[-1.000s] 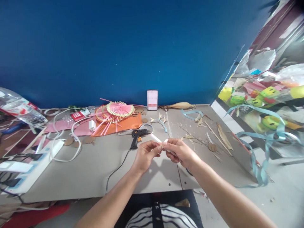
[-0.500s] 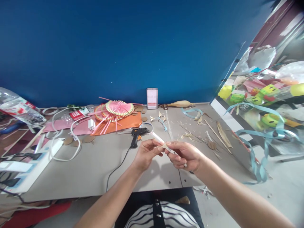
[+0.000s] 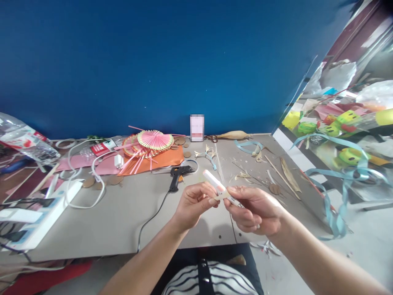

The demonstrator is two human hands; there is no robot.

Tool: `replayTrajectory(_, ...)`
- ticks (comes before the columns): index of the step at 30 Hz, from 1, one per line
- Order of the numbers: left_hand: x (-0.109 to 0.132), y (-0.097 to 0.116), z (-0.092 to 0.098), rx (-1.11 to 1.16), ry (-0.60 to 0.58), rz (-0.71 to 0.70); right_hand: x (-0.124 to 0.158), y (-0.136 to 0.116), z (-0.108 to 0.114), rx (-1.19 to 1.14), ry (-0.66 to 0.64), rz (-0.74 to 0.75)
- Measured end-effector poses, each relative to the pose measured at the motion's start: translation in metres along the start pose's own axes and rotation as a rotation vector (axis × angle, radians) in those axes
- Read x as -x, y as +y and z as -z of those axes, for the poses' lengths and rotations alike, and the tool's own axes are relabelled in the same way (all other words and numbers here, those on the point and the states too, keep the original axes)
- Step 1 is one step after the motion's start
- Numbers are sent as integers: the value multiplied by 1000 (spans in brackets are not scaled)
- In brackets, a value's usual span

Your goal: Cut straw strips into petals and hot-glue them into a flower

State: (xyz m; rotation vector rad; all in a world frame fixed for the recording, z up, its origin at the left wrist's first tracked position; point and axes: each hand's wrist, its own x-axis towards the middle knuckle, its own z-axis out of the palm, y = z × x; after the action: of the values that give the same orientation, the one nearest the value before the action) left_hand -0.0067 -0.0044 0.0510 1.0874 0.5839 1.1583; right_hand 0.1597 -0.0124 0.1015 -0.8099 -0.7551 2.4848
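- Right hand grips a white marker-like stick, tilted above the grey table.
- Left hand pinches a pale strip lying across the stick.
- Wrapping looks begun but unfinished; the strip's end seems unfastened.
- Glue gun lies beyond, unheld.

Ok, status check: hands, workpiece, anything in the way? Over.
Left hand pinching pale strip against white pen-like tube. Right hand gripping tube. Possible obstacle: black glue gun beyond left hand, touching neither hand.
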Motion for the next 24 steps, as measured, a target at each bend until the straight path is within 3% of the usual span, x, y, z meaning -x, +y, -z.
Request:
replayTrajectory(3,3,5,-1,27,55,-21,17,-11,-3,79,88,137)
replayTrajectory(7,2,4,1,123,239,29,18,-18,2,222,450,578)
replayTrajectory(10,-2,2,-1,149,311,76,-2,-6,7,465,485,583)
replayTrajectory(16,-4,1,-6,105,335,144,-24,14,2,984,577,653)
replayTrajectory(20,-3,0,-6,76,331,162,-26,13,-2,1000,631,637)
replayTrajectory(24,-1,0,-6,94,306,172,-29,11,-3,891,590,558)
